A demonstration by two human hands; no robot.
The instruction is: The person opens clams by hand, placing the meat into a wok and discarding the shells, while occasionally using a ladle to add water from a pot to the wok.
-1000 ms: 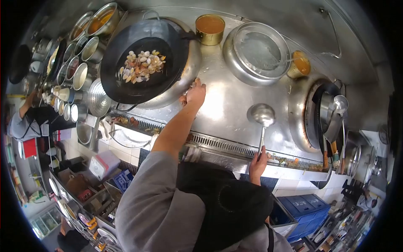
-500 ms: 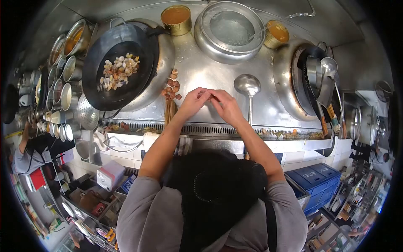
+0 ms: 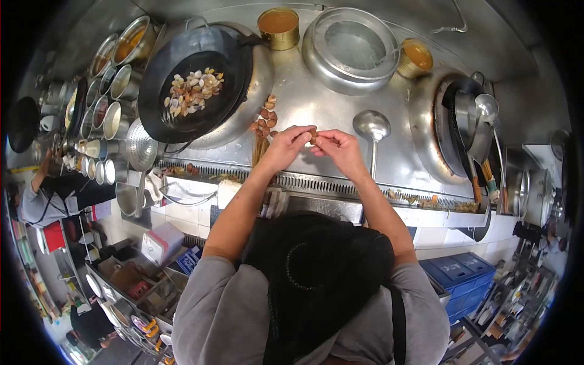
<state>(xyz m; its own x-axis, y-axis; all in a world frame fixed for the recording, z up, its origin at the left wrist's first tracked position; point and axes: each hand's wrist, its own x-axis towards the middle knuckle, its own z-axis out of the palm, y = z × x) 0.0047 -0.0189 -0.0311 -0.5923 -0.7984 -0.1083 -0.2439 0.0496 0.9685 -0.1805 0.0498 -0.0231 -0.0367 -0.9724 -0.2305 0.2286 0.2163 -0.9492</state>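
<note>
Where the brown shell (image 3: 313,135) is: held above the steel counter (image 3: 298,103), just right of the wok (image 3: 161,121).
Left hand (image 3: 285,146): fingertips pinched on the shell.
Right hand (image 3: 342,151): fingertips pinched on the same shell.
Shell pile (image 3: 266,118): laid between wok and hands.
Ladle (image 3: 372,125): rested farther right of the wok, beside the right hand.

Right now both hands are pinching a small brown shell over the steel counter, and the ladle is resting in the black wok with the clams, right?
No, the ladle lies on the steel counter just right of the right hand, not in the black wok, as the head view shows. The right hand and left hand do pinch the small brown shell.
</note>
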